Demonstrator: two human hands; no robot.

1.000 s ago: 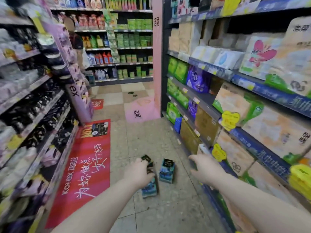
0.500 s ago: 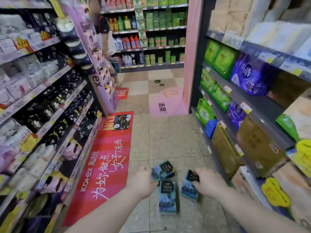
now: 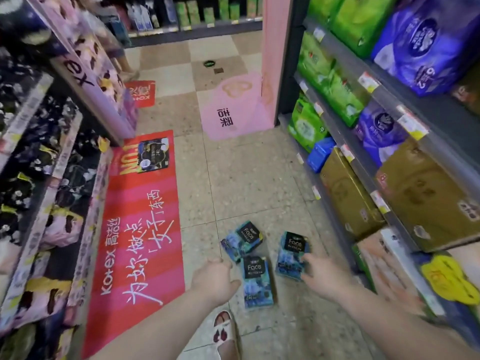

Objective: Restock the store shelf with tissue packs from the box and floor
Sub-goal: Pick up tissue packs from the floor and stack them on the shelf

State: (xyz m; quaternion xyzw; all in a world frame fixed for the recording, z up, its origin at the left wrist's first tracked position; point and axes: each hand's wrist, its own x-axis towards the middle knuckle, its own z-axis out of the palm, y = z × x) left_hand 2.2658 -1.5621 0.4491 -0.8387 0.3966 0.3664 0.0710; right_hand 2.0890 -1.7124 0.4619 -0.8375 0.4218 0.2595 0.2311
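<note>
- Left hand (image 3: 215, 279): fingers loosely curled, holding nothing, just beside middle tissue pack (image 3: 257, 281).
- Right hand (image 3: 322, 276): fingertips touch right tissue pack (image 3: 291, 253); grip cannot be determined.
- Tilted tissue pack (image 3: 242, 240): just beyond middle one.
- Shelf edge (image 3: 327, 203) close right; floor (image 3: 246, 183) open ahead.

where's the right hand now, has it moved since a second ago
Yes. The right hand has moved left, away from the front of the bottom shelf, and down to the floor, where it now grips the rightmost tissue pack.
</note>
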